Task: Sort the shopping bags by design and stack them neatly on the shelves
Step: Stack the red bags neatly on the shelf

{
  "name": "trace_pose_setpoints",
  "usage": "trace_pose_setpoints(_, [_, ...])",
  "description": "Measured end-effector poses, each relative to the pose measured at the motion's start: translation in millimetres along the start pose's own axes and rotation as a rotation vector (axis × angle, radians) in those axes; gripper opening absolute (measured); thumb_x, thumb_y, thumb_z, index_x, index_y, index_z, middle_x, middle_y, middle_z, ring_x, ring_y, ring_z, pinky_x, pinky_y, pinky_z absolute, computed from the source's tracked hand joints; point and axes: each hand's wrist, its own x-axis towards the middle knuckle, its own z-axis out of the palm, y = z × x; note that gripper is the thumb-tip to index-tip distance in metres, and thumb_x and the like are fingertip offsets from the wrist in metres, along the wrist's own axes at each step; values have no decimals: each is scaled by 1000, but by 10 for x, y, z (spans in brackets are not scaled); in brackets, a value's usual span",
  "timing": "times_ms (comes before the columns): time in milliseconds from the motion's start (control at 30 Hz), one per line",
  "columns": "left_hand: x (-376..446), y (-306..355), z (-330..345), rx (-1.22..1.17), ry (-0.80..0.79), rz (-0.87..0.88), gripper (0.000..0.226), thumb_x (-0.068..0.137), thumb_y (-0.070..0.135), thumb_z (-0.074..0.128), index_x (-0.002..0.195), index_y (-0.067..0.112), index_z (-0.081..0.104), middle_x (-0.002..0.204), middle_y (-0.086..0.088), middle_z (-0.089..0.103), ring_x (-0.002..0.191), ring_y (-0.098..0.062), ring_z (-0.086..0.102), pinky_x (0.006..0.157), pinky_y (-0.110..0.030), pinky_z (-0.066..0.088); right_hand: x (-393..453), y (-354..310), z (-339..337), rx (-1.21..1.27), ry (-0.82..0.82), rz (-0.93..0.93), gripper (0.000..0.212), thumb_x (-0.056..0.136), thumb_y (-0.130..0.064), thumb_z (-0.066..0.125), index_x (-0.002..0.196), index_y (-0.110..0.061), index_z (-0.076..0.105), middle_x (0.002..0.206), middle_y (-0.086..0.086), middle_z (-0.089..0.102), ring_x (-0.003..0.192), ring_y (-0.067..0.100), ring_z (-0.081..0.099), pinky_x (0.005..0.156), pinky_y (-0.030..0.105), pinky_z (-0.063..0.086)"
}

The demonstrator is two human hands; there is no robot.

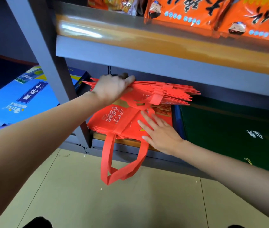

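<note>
At the far left a flat blue carton point(26, 99) with white printed characters lies outside the grey metal upright point(48, 63) of the shelving, its surface glossy and rectangular. Inside the lower shelf bay point(130, 143), your left hand point(112, 89) grips the left end of a thick bundle of red bags point(163, 91), fingers curled over the top of the sheaf and clamped on it; the thumb is hidden beneath, so its position cannot be told. That bundle is raised clear of the shelf and held roughly level, its many thin folded edges fanned into layers, with a red strap band point(157, 96) crossing its middle. Below it a second stack of red bags point(119, 122) lies flat at the left of the lower shelf, the material matte, non-woven fabric in appearance, the top bag printed with white characters. Two flat red handle loops point(122, 165) hang from its front edge, over the shelf lip and down towards the beige floor point(130, 203). Your right hand point(160, 132) rests flat on the right part of that lower stack, fingers straight and spread apart, gripping nothing. Beside the stack to the right lies a dark green flat box point(229, 129) with white characters. On the upper shelf point(147, 51), above right, stand glossy orange snack packets point(213, 12) with black lettering.
</note>
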Motion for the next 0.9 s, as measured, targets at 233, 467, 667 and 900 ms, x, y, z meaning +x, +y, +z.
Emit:
trace_pose_setpoints(233, [15, -17, -41, 31, -6, 51, 42, 101, 40, 30, 133, 15, 37, 124, -10, 51, 91, -37, 62, 59, -36, 37, -134, 41, -551, -108, 696, -252, 44, 80, -28, 55, 119, -8, 52, 125, 15, 55, 112, 30, 45, 99, 44, 33])
trace_pose_setpoints(467, [-205, 30, 204, 250, -177, 278, 48, 103, 35, 27, 146, 20, 14, 125, -5, 55, 106, -29, 61, 76, -37, 49, 187, 345, -588, -259, 356, 13, 60, 53, -43, 87, 96, -5, 68, 67, 7, 66, 63, 23, 67, 51, 26, 50])
trace_pose_setpoints(667, [-511, 178, 681, 194, -351, 469, 65, 99, 49, 25, 150, 22, -4, 158, -5, 8, 138, -25, 31, 100, -39, 44, 30, 138, -107, -188, 159, -63, 67, 77, -48, 67, 131, -11, 52, 126, 11, 60, 110, 24, 59, 77, 33, 52])
trace_pose_setpoints(900, [-454, 231, 668, 123, -455, 456, 79, 92, 53, 45, 149, 27, -2, 155, -4, 13, 138, -26, 26, 102, -41, 41, -43, 258, -28, 33, -114, -110, 82, 87, -48, 57, 150, -26, 10, 157, 3, 7, 143, 24, 8, 115, 44, 12])
